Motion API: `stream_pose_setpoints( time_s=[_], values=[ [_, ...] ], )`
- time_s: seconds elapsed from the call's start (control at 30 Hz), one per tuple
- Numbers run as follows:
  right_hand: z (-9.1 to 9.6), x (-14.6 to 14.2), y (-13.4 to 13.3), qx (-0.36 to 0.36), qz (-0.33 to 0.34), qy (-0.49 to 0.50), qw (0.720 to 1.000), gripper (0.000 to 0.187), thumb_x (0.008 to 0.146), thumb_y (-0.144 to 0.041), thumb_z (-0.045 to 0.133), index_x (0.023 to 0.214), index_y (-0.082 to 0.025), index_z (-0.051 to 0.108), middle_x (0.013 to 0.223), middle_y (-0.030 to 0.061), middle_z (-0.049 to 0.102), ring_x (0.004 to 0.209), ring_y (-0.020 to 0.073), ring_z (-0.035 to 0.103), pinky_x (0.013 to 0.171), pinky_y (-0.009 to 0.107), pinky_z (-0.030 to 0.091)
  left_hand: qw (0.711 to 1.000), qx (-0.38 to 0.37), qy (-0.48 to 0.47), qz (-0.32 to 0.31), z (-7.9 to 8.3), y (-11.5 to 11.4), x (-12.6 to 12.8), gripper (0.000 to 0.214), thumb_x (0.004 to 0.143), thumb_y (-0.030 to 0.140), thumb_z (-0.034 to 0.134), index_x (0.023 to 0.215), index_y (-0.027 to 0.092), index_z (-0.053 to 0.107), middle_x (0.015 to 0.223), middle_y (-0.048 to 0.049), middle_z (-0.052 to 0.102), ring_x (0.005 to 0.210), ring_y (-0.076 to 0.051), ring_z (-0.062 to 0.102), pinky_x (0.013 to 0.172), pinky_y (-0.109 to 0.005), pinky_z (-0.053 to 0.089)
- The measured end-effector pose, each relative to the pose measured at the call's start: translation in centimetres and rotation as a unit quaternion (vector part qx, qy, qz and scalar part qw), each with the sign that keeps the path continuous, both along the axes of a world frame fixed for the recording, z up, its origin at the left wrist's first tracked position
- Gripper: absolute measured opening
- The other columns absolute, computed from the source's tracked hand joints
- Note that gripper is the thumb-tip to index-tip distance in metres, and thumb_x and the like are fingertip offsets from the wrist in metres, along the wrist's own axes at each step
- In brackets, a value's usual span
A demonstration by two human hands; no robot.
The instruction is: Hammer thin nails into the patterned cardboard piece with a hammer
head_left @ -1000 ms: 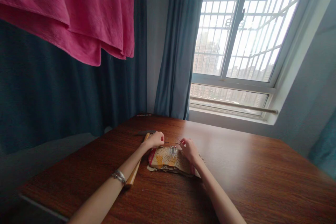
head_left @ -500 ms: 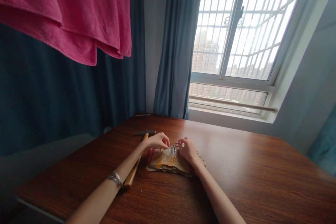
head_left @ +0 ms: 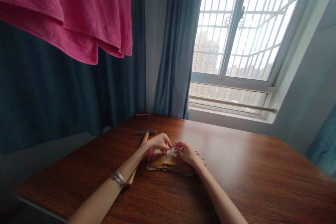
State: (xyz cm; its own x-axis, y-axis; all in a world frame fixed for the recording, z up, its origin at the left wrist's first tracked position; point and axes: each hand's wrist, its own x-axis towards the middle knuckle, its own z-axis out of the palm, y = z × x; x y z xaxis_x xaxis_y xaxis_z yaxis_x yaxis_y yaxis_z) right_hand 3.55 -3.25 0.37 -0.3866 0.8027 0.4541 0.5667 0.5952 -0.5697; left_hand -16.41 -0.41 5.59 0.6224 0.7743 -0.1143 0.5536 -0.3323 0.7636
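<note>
A stack of worn, printed cardboard (head_left: 168, 163), full of small holes on top, lies on the table. Several thin metal nails (head_left: 172, 149) stand upright near its far side. My left hand (head_left: 161, 142) is at the left of these nails, thumb and fingers pinched together; what lies between the fingertips is too small to tell. Across from it, my right hand (head_left: 185, 151) is closed around nails, its fingertips close to the upright ones. Left of the cardboard lies a hammer (head_left: 146, 136) with a wooden handle, partly hidden behind my left forearm.
The brown wooden table (head_left: 249, 178) reaches toward a barred window (head_left: 236, 42). A pink towel (head_left: 78, 24) hangs at the upper left before blue curtains (head_left: 175, 59). A small row of round marks (head_left: 143, 114) is at the table's far corner.
My hands have come closer together over the nails. My right hand has lowered slightly, and my left fingers have shifted a little to the right. The hammer and cardboard stay in place.
</note>
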Motion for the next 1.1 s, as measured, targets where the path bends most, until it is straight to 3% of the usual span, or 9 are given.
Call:
stream_pose_setpoints(
  time_s=[0.2,0.3,0.4,0.47,0.63,0.8,0.87,0.97,1.1],
  values=[
    [-0.3,-0.1,0.7,-0.002,-0.049,0.005,0.999,0.013,0.082,-0.021,0.042,0.085,-0.021,0.056,0.071,0.0,0.064,0.06,0.011,0.054,0.056,0.02,0.038,0.999,-0.009,-0.015,0.036,0.7,-0.3,0.2,0.025,0.065,0.03,0.056,0.079,0.011,0.065,0.066,-0.0033,0.064,0.054,-0.015,0.061,0.048,-0.021,0.044],
    [0.1,-0.1,1.0,0.001,-0.085,-0.006,0.996,0.016,0.084,-0.022,0.04,0.088,-0.02,0.056,0.076,0.002,0.064,0.064,0.0118,0.055,0.059,0.02,0.038,0.991,0.085,0.025,0.096,0.4,0.5,0.1,0.025,0.068,0.031,0.053,0.081,0.012,0.063,0.069,-0.0039,0.065,0.058,-0.015,0.06,0.051,-0.021,0.043],
    [0.5,-0.1,1.0,0.002,-0.125,-0.032,0.992,0.018,0.085,-0.022,0.041,0.086,-0.021,0.059,0.08,0.005,0.064,0.071,0.0144,0.056,0.063,0.023,0.037,0.958,0.21,0.118,0.152,0.0,1.1,-0.3,0.017,0.065,0.027,0.055,0.074,0.015,0.065,0.072,-0.0048,0.066,0.068,-0.017,0.06,0.06,-0.022,0.041],
    [0.5,0.0,0.9,0.002,-0.148,-0.052,0.988,0.019,0.084,-0.023,0.043,0.081,-0.021,0.062,0.081,0.007,0.063,0.077,0.0168,0.055,0.067,0.024,0.037,0.941,0.237,0.173,0.166,-0.2,1.2,-0.6,0.014,0.064,0.025,0.056,0.071,0.017,0.066,0.075,-0.0048,0.066,0.071,-0.017,0.06,0.063,-0.023,0.04],
    [0.4,0.2,0.5,-0.012,-0.175,-0.086,0.981,0.021,0.081,-0.021,0.047,0.076,-0.02,0.067,0.081,0.0076,0.062,0.083,0.0184,0.053,0.069,0.024,0.037,0.938,0.202,0.232,0.16,-0.8,1.1,-1.0,0.014,0.064,0.022,0.055,0.072,0.02,0.067,0.078,-0.0029,0.068,0.071,-0.016,0.06,0.063,-0.022,0.039],
    [0.3,0.4,0.6,-0.023,-0.173,-0.084,0.981,0.024,0.08,-0.017,0.046,0.078,-0.019,0.07,0.082,0.0083,0.062,0.082,0.0175,0.054,0.073,0.024,0.038,0.948,0.199,0.203,0.145,-1.1,1.4,-1.1,0.016,0.063,0.024,0.057,0.073,0.018,0.069,0.076,-0.0037,0.068,0.069,-0.016,0.06,0.06,-0.022,0.039],
    [0.4,0.4,0.7,-0.02,-0.171,-0.074,0.982,0.023,0.078,-0.015,0.047,0.082,-0.019,0.07,0.085,0.0088,0.062,0.084,0.018,0.055,0.077,0.025,0.039,0.964,0.186,0.15,0.115,-0.8,1.4,-0.9,0.02,0.063,0.026,0.057,0.075,0.016,0.069,0.074,-0.0041,0.067,0.069,-0.016,0.06,0.059,-0.021,0.04],
    [0.9,0.4,0.4,-0.006,-0.154,-0.057,0.986,0.022,0.076,-0.015,0.049,0.087,-0.018,0.068,0.088,0.0086,0.061,0.088,0.0185,0.054,0.079,0.026,0.039,0.992,0.108,0.055,0.025,-0.1,0.9,-0.3,0.028,0.064,0.031,0.059,0.082,0.013,0.069,0.073,-0.0041,0.067,0.068,-0.015,0.06,0.057,-0.02,0.041],
    [1.5,0.2,-0.5,0.005,-0.081,-0.052,0.995,0.017,0.076,-0.018,0.05,0.082,-0.02,0.066,0.083,0.0032,0.06,0.077,0.0131,0.055,0.071,0.022,0.041,0.999,-0.006,0.013,-0.039,0.5,-0.2,0.3,0.034,0.063,0.036,0.063,0.089,0.013,0.068,0.07,-0.0039,0.067,0.061,-0.015,0.059,0.052,-0.02,0.042]
  ],
)
